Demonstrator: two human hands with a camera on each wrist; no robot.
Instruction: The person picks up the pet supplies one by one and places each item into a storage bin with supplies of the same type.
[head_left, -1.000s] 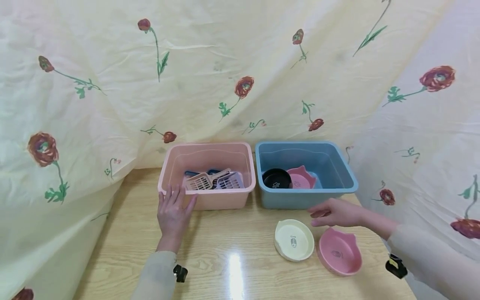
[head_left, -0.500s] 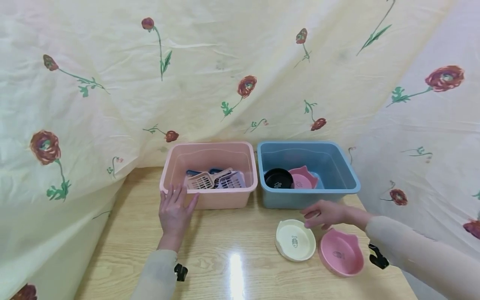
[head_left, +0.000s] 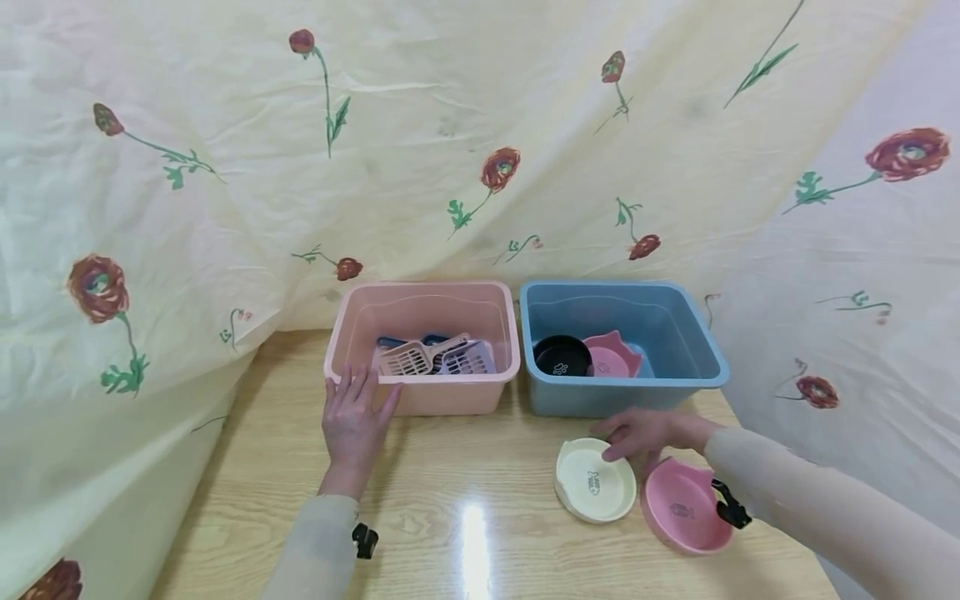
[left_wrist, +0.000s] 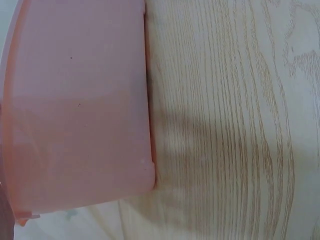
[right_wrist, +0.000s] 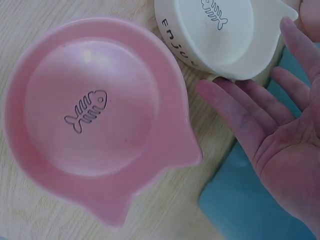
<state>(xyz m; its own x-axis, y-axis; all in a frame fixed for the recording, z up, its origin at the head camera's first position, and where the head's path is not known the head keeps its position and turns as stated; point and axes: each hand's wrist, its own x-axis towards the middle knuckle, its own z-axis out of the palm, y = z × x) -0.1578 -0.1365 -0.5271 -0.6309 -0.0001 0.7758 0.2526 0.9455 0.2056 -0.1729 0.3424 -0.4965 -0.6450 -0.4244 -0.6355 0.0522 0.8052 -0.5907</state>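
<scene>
My left hand [head_left: 354,425] rests at the front rim of a pink plastic bin [head_left: 450,400], its fingers laid over the edge and the thumb against the outer wall. Around the far rim of a cream cat-ear bowl [head_left: 592,496] is my right hand [head_left: 637,433], the thumb overlapping the bowl's inside in the head view. In the right wrist view its fingers are extended, with fingertips right at the rim. Beside it on the table lies a pink cat-ear bowl [right_wrist: 90,100] with a fishbone print.
A blue bin [head_left: 600,400] stands right of the pink one and holds a black bowl [head_left: 561,358] and another pink bowl [head_left: 613,358]. Several slotted litter scoops [head_left: 408,360] lie in the pink bin. Flowered cloth [head_left: 420,167] hangs behind the wooden table [head_left: 420,517].
My right hand has moved left and down to the cream bowl's rim. My left hand stays on the pink bin, and the bowls have kept their places.
</scene>
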